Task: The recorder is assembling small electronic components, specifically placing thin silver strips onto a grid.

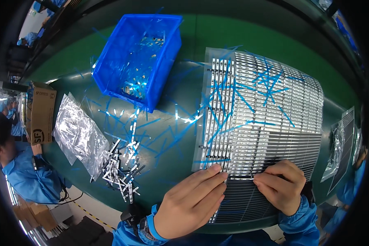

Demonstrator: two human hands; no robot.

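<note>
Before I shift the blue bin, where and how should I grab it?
I'd grip the blue bin by its two long side rims, left hand on the left and right hand on the right, coming from the near side. The long walls face each other, and it's open-topped with scraps inside, so keep it level.

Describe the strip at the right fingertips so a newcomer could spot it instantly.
On the green table, find the big striped sheet at right. Follow its white crosswise rows down to the right hand. The white strip ends at those fingertips, and it is the lowest crosswise one visible, with dark lined backing below it.
</note>
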